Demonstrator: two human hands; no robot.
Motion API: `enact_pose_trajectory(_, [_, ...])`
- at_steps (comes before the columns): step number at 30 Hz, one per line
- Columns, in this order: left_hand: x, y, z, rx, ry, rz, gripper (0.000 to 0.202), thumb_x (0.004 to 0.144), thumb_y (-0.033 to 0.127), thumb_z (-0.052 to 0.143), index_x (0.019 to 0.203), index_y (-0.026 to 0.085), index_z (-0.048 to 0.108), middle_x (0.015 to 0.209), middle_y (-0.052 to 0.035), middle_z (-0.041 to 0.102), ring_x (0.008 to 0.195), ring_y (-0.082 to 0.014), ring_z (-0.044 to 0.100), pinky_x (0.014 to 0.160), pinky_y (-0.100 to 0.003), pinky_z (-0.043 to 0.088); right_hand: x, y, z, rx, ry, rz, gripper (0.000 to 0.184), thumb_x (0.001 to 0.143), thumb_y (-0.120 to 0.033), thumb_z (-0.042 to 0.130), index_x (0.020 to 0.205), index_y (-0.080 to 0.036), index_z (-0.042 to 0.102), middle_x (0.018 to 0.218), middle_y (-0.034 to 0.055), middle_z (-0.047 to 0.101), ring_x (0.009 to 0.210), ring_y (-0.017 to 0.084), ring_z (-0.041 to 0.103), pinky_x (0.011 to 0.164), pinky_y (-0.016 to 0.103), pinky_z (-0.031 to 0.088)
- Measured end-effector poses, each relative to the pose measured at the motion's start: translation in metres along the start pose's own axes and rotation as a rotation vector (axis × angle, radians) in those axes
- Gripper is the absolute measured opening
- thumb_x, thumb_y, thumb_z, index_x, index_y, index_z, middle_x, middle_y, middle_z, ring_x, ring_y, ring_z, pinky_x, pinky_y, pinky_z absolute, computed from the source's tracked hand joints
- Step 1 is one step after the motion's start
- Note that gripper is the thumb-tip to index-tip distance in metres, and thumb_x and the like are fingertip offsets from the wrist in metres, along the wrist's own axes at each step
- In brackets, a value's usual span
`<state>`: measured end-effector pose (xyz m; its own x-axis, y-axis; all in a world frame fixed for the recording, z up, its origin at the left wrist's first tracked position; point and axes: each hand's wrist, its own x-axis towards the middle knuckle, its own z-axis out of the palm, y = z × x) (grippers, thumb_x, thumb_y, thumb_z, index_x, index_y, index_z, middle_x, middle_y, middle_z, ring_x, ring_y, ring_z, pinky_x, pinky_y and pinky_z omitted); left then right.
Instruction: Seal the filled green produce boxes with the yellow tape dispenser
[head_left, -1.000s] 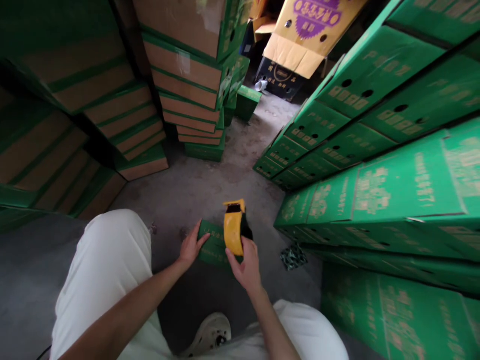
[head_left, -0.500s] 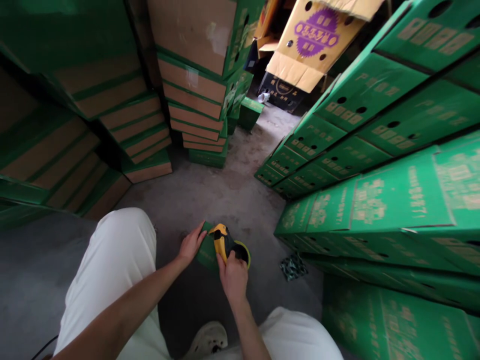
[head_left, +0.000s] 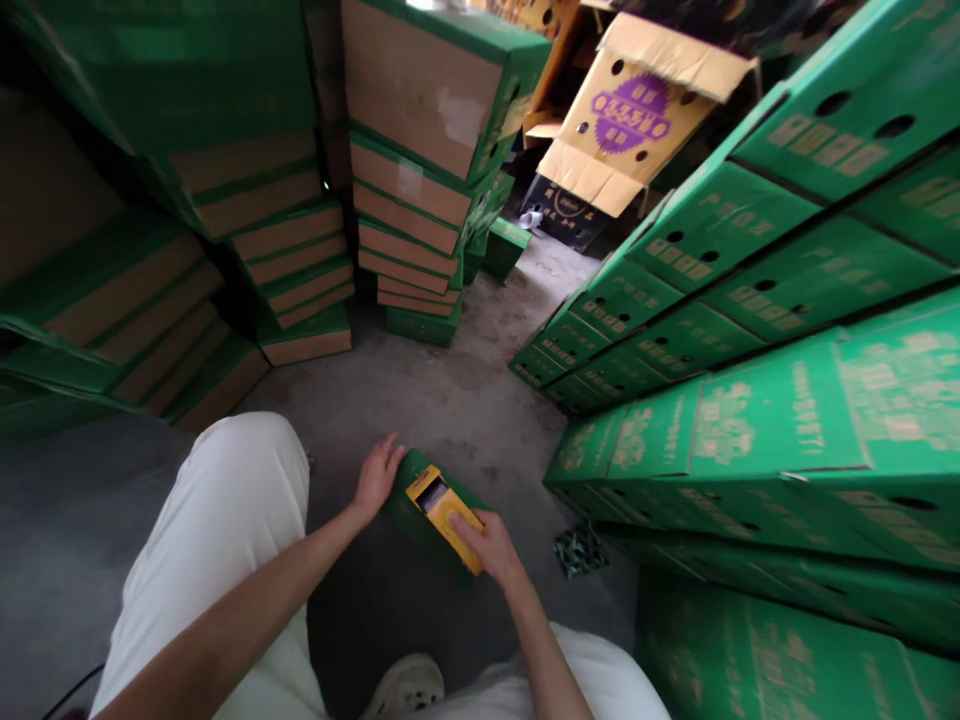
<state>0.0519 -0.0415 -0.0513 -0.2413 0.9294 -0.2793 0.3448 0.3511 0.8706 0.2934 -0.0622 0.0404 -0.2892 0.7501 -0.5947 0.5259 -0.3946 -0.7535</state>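
From my remote seat, I read the left hand (head_left: 379, 472) as loosely spread, fingertips at the left edge of the small green box (head_left: 406, 512), probably to steady it. The right hand (head_left: 486, 540) grips the rear of the yellow tape dispenser (head_left: 448, 515), seemingly for control of its front end; it lies along the box (whether they touch, I can't tell). Bare floor (head_left: 510, 455) gives me room ahead, but the patterned packet (head_left: 580, 550) and stacked green boxes (head_left: 720, 420) limit the right side.

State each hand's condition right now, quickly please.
Left hand: open, at the end of the green box.
Right hand: closed around the yellow tape dispenser.
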Motion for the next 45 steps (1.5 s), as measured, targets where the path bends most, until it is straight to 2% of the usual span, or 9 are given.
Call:
enact_pose_trajectory(2, [0.007,0.013,-0.013,-0.071,-0.055,-0.135,0.047,0.095,0.047,0.043,0.124,0.014,0.061,0.12,-0.0151,0.067,0.113,-0.027,0.062,0.1,-0.041,0.045,-0.002,0.004,-0.001,0.027,0.001,0.004,0.057,0.076,-0.067,0.059,0.083,-0.011,0.069,0.068,0.0037,0.065,0.058,0.015,0.056,0.051,0.022,0.042])
enact_pose_trajectory(6, [0.004,0.028,-0.028,-0.447,-0.568,-0.483,0.048,0.082,0.058,0.061,0.103,0.015,0.068,0.1,-0.0122,0.072,0.09,-0.0236,0.068,0.08,-0.036,0.054,-0.002,0.009,-0.004,-0.04,0.014,0.01,0.054,0.074,-0.064,0.063,0.082,-0.011,0.07,0.066,0.0032,0.064,0.059,0.016,0.057,0.051,0.022,0.041])
enact_pose_trajectory(9, [-0.005,0.028,-0.029,-0.647,-0.755,-0.567,0.041,0.073,0.051,0.075,0.097,0.019,0.069,0.093,-0.0065,0.072,0.084,-0.0179,0.068,0.078,-0.031,0.053,-0.002,0.008,-0.006,-0.05,-0.007,0.007,0.05,0.074,-0.061,0.065,0.081,-0.012,0.071,0.068,0.0028,0.065,0.06,0.015,0.057,0.051,0.022,0.041])
enact_pose_trajectory(13, [-0.004,0.026,-0.027,-0.653,-0.726,-0.529,0.037,0.064,0.038,0.085,0.092,0.019,0.07,0.083,-0.0021,0.07,0.075,-0.0123,0.065,0.074,-0.027,0.051,-0.002,0.003,-0.005,-0.067,-0.014,-0.001,0.046,0.075,-0.058,0.067,0.078,-0.012,0.07,0.068,0.0022,0.065,0.061,0.015,0.056,0.052,0.021,0.04])
enact_pose_trajectory(18, [-0.002,0.027,-0.023,-0.607,-0.711,-0.504,0.042,0.067,0.047,0.08,0.097,0.019,0.071,0.083,-0.0032,0.07,0.075,-0.0135,0.064,0.073,-0.029,0.051,-0.001,0.001,-0.004,-0.053,-0.035,-0.004,0.045,0.077,-0.057,0.065,0.076,-0.012,0.069,0.069,0.0024,0.064,0.059,0.014,0.054,0.052,0.022,0.039])
enact_pose_trajectory(25, [-0.009,0.029,-0.014,-0.773,-0.817,-0.603,0.04,0.069,0.044,0.079,0.096,0.017,0.069,0.083,-0.004,0.07,0.075,-0.0177,0.067,0.082,-0.043,0.053,0.005,0.013,-0.006,-0.111,0.006,-0.01,0.048,0.078,-0.058,0.063,0.079,-0.011,0.07,0.065,0.0011,0.061,0.058,0.013,0.051,0.051,0.021,0.034])
enact_pose_trajectory(29, [-0.008,0.025,-0.008,-0.793,-0.789,-0.643,0.041,0.065,0.04,0.082,0.097,0.017,0.067,0.081,-0.0028,0.069,0.071,-0.0176,0.068,0.082,-0.047,0.054,0.007,0.012,-0.007,-0.1,0.002,-0.002,0.055,0.076,-0.064,0.06,0.079,-0.011,0.07,0.065,0.0017,0.061,0.058,0.013,0.051,0.05,0.021,0.034])
enact_pose_trajectory(37, [-0.002,0.011,0.003,-0.719,-0.756,-0.612,0.051,0.059,0.035,0.087,0.103,0.019,0.068,0.085,-0.0026,0.07,0.072,-0.0148,0.067,0.081,-0.039,0.054,0.004,0.014,-0.01,-0.016,-0.03,0.054,0.059,0.073,-0.07,0.061,0.076,-0.012,0.067,0.063,0.0025,0.061,0.055,0.013,0.053,0.049,0.021,0.037])
enact_pose_trajectory(45, [-0.003,0.027,0.017,-0.647,-0.719,-0.573,0.037,0.059,0.028,0.086,0.09,0.014,0.072,0.078,-0.0034,0.071,0.07,-0.0147,0.066,0.073,-0.033,0.055,0.002,0.021,-0.018,0.061,-0.048,0.088,0.064,0.069,-0.075,0.059,0.077,-0.012,0.066,0.059,0.0015,0.06,0.05,0.012,0.052,0.047,0.022,0.039])
